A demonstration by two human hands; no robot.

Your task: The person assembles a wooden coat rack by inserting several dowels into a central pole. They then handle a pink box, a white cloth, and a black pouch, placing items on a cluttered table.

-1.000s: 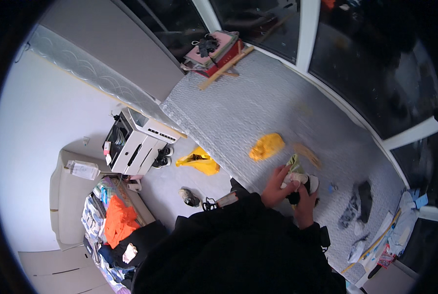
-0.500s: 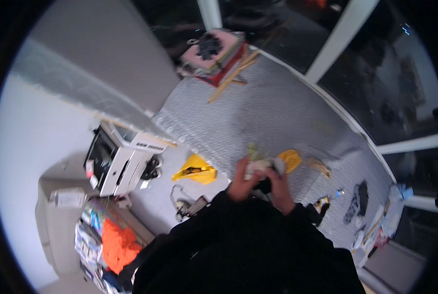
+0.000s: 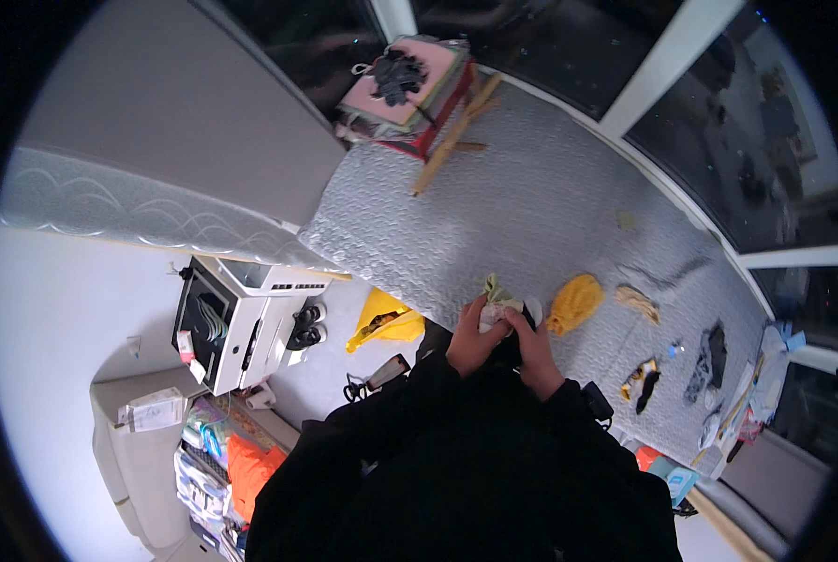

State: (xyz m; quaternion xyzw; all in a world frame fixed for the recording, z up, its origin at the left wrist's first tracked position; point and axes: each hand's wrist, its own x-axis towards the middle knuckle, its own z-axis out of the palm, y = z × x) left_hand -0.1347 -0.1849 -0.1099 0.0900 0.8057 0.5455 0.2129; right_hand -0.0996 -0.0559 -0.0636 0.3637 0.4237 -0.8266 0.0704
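Observation:
In front of my body I hold a small bundle of soft cloth (image 3: 496, 316), mostly white with a pale green end and dark fabric near it. My left hand (image 3: 473, 345) is closed on its left side, fingers wrapped and thumb on top. My right hand (image 3: 535, 356) grips the other side, its thumb meeting the left one near the middle. What the lower fingers press on is hidden. Just right of the hands, a fuzzy yellow cloth piece (image 3: 576, 302) lies on the grey quilted cover (image 3: 531, 187).
Farther right lie a beige cloth strip (image 3: 637, 303), a black-and-yellow piece (image 3: 639, 384) and dark grey, sock-like pieces (image 3: 707, 361). A pink-topped stack (image 3: 414, 84) stands at the back by the windows. To the left are a yellow bag (image 3: 386, 320), black shoes (image 3: 307, 328) and a white cabinet (image 3: 250, 328).
The whole view has shifted and sharpened as my head moved. Both hands keep hold of the cloth bundle, with the fingers slightly rearranged around it.

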